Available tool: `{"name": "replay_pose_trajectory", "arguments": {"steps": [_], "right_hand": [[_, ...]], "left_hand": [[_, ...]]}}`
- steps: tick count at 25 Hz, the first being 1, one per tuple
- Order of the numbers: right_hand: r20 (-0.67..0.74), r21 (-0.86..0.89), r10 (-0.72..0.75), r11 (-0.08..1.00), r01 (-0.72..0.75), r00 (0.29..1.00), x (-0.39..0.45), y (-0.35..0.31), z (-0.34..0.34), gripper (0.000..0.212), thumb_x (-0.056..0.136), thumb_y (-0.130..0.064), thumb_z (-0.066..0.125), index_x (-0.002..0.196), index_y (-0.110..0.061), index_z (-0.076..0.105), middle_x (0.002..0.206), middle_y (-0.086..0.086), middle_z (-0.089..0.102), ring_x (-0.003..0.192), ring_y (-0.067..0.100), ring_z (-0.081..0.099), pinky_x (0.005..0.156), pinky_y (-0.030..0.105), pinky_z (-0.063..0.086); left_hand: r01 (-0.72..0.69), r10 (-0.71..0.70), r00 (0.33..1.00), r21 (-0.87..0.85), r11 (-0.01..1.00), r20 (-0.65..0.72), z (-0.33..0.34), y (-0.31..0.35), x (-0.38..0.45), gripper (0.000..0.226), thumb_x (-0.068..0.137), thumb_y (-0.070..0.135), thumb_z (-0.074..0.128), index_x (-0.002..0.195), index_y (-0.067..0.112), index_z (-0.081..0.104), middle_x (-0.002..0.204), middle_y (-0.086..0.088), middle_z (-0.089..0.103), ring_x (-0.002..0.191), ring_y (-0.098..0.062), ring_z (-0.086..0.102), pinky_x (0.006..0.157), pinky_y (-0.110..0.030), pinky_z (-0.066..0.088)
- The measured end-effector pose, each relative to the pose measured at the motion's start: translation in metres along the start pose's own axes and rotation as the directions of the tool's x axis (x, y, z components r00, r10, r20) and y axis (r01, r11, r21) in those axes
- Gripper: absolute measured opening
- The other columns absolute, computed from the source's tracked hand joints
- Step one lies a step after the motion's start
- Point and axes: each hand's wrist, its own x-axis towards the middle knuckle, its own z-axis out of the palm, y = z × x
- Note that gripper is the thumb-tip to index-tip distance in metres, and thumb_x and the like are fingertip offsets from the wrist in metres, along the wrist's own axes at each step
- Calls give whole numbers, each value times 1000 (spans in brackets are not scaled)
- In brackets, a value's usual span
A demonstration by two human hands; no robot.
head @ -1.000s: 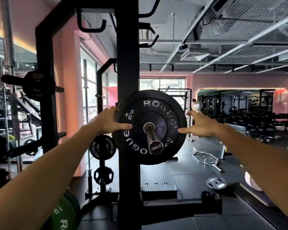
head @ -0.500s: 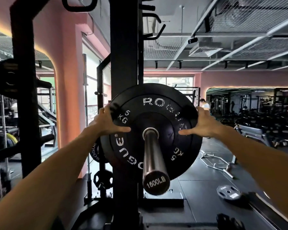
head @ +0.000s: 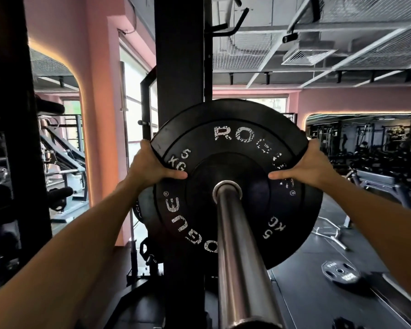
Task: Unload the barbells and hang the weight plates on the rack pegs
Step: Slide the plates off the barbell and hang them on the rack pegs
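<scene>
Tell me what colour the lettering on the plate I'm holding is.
White, worn and cracked, on the black weight plate; the head view shows it.

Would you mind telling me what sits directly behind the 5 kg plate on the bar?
Behind the 5 kg plate, held by the left hand and right hand, stands the black rack upright. Another plate's edge peeks out lower left; the rest is covered.

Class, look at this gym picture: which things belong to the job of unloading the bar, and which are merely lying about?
Belonging to the job:
black 5 kg plate
barbell sleeve
left hand
right hand
rack upright

Lying about:
small plate on the floor
bench
</scene>
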Motion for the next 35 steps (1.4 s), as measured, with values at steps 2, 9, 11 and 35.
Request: {"name": "replay_pose_trajectory", "arguments": {"steps": [2,9,11,35], "right_hand": [[2,1,21,1000,-21,1000,-4,0,-2,118,34,-42,96,126,-9,29,130,10,51,121,30,51,98,39,44],[14,38,30,999,-31,999,-59,-13,-32,110,40,-39,96,122,-11,28,129,9,51,121,29,50,96,37,42],[30,42,36,998,-37,999,-84,-21,-50,110,37,-42,96,119,-14,29,129,8,51,121,28,50,98,39,42],[90,-67,13,998,-7,996,-326,-177,-171,123,35,-53,93,131,-14,26,134,8,48,129,31,44,104,43,40]], "left_hand": [[-2,2,1000,-2,1000,0,-3,3,-3,114,36,44,98,123,9,33,125,-4,54,116,-25,53,83,-32,41],[-51,51,999,27,998,7,-40,27,-46,104,36,46,98,110,16,31,108,4,50,98,-15,47,78,-31,40],[-46,46,999,16,999,12,-59,37,-70,106,36,45,98,114,13,33,108,5,50,98,-15,47,79,-31,40],[43,-44,999,-73,996,-13,-305,104,-273,113,32,38,100,122,13,36,116,4,53,107,-15,49,84,-32,43]]}}
